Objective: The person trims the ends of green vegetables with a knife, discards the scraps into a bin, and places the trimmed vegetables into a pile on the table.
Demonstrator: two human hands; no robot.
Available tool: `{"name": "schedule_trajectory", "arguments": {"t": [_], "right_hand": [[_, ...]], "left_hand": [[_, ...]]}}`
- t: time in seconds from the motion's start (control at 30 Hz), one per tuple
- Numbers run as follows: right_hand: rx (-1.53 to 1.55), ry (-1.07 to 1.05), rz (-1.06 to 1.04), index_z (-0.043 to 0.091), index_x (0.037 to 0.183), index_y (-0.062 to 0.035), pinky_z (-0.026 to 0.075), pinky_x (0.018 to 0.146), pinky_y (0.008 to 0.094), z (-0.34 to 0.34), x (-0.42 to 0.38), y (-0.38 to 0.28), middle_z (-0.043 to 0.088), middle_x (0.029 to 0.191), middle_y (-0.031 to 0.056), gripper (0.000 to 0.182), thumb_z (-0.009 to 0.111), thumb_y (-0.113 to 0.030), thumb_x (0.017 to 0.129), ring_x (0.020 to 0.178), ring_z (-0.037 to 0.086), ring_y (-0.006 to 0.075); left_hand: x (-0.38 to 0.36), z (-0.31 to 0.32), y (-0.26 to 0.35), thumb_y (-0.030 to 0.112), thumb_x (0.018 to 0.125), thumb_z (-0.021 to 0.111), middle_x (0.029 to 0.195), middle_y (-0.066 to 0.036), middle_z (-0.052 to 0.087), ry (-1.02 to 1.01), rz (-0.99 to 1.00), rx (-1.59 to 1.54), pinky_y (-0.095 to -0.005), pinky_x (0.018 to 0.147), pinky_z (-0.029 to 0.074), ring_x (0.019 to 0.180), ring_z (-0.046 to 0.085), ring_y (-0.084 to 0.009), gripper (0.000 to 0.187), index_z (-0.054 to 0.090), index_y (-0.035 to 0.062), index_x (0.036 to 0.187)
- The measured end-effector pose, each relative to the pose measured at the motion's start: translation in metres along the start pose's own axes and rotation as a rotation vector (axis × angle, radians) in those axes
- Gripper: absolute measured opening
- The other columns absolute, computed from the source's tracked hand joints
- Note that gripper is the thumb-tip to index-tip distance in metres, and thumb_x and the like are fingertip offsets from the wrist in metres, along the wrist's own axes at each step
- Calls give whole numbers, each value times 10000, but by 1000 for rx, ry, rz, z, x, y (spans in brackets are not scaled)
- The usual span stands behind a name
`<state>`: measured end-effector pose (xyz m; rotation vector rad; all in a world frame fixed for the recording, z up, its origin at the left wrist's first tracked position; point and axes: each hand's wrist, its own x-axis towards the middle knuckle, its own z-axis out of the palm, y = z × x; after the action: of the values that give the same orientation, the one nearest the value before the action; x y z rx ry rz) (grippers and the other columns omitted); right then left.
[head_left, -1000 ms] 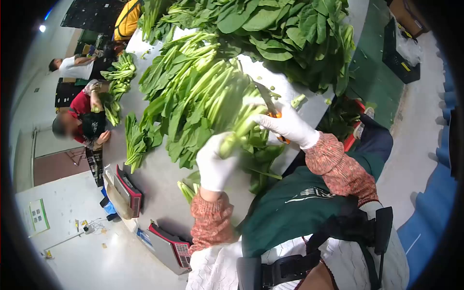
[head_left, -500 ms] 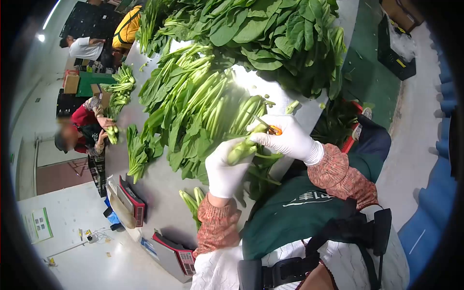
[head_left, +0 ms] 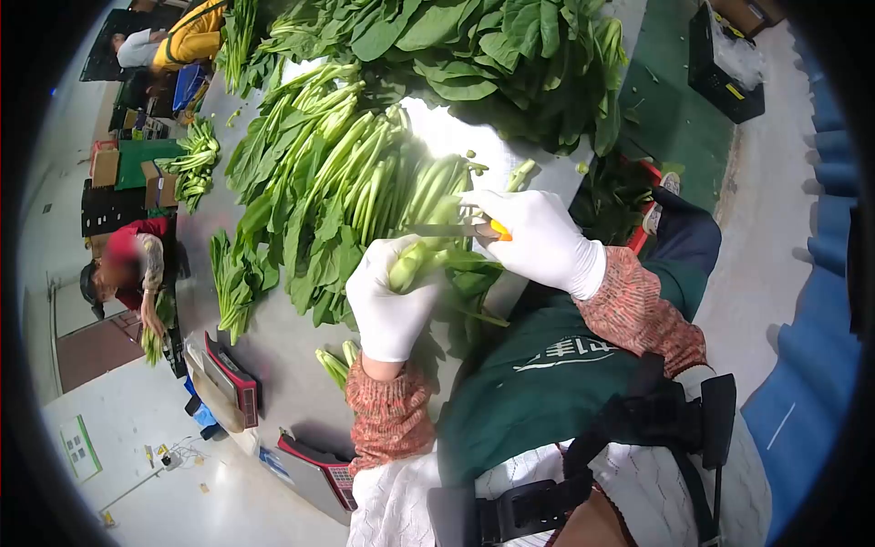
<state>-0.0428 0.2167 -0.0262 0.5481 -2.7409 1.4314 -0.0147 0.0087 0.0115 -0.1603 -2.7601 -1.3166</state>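
My left hand [head_left: 390,296], in a white glove, is closed around a leafy green vegetable [head_left: 406,266] with thick pale stems. The cut stem end pokes out at the top of the fist, and leaves hang to the right. My right hand [head_left: 540,239], also gloved, grips a small knife [head_left: 437,230] with an orange handle. Its blade points left, just above the stems in my left hand. Beyond both hands lies a pile of the same greens [head_left: 342,182], stems toward me.
A taller heap of broad leaves [head_left: 510,64] covers the far part of the table [head_left: 296,365]. Red-framed scales [head_left: 232,378] stand at the left. A co-worker [head_left: 132,264] handles greens across the table. A black crate [head_left: 725,77] sits on the floor at right.
The knife has swung so its blade lies flat and shows clearly above my left hand. My hands have parted slightly. The co-worker's hands have moved down along the table edge with greens.
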Motion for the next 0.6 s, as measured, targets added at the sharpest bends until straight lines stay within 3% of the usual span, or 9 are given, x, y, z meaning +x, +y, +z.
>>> {"name": "schedule_trajectory", "arguments": {"t": [0.17,0.2,0.23,0.3,0.37,0.43,0.47,0.57,0.6], "right_hand": [[-14,15,116,630,1202,-109,528,642,400,15,0,16,682,813,174,365,638,-135,839,724,669,351],[-10,-50,203,636,1190,-81,528,634,399,32,-4,56,670,796,205,326,621,-163,875,706,670,352],[75,-39,288,652,1148,-39,522,605,355,24,-4,60,679,768,186,263,615,-162,918,640,686,271],[350,-7,391,653,1107,9,507,584,296,27,-14,75,675,722,125,231,615,-151,944,599,665,153],[347,-16,398,664,1070,14,519,597,315,11,-9,58,690,758,148,206,612,-124,925,611,677,175],[360,0,314,662,1084,16,513,602,299,10,-6,61,689,771,145,210,608,-117,930,607,665,167],[359,16,287,660,1092,15,511,602,296,12,-5,62,687,766,144,214,609,-114,929,605,662,164],[391,-8,298,651,1121,18,506,605,279,16,-1,64,681,762,116,232,614,-116,936,607,643,131],[410,-32,322,650,1123,20,505,605,274,16,-1,60,678,759,107,233,613,-119,939,608,638,123]], "left_hand": [[-3,-6,13,-43,698,740,894,-84,681,-37,39,-52,-266,752,508,779,652,-178,294,700,28,980],[-3,-12,18,-46,702,738,895,-73,681,-53,35,-84,-259,752,504,784,650,-167,282,699,20,973],[-1,-18,20,-48,706,736,896,-62,680,-66,35,-116,-252,753,500,790,648,-156,270,699,12,967],[-2,-33,13,-34,732,729,922,-42,667,-29,-186,-403,-265,777,493,807,626,-141,242,685,-7,969],[-6,-51,-7,66,790,714,984,-72,640,74,-267,-779,-324,809,486,901,607,-182,294,636,24,1070],[-3,-69,-38,159,841,682,1044,-78,604,20,-202,-1382,-385,850,464,1013,571,-244,347,575,63,1157],[-3,-76,-43,160,850,674,992,-14,510,102,-153,-1421,-348,761,389,903,440,-205,342,536,88,1154],[-13,-101,-59,156,877,669,1271,-59,611,154,-97,-1658,-480,1088,342,1231,489,-268,338,637,79,1205],[-19,-112,-74,153,885,666,1394,-116,559,151,-68,-1766,-535,1195,220,1405,377,-286,347,653,55,1218]]}}
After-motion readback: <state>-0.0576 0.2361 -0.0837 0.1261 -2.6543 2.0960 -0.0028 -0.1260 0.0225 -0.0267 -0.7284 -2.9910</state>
